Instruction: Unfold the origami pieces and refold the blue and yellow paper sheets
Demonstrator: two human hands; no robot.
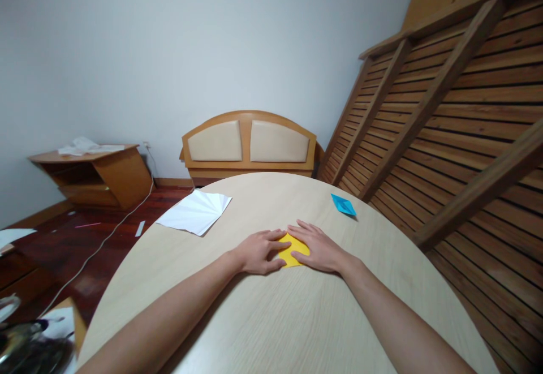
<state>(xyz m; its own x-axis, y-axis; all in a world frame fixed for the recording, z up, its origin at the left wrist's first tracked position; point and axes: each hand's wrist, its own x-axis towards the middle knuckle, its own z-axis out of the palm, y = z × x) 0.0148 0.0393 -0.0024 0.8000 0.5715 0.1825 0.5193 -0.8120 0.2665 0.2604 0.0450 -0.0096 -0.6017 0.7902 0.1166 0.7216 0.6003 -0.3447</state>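
A small yellow sheet of paper (292,257) lies flat on the round wooden table (263,329). On its left side, my left hand (261,252) rests with the fingers stretched out, their tips on the paper. My right hand (320,248) lies flat over the right part of the sheet, fingers spread and thumb on its face. Both hands cover the side edges of the paper, so its full outline is hidden. Farther off to the right sits a blue folded paper (343,205), touched by neither hand.
A creased white sheet (195,213) lies at the table's far left. Beyond the table stands a headboard (248,164) with two cream panels. Wooden slats (449,119) lean along the right side. A low cabinet (114,176) and a white cable (102,244) are on the left.
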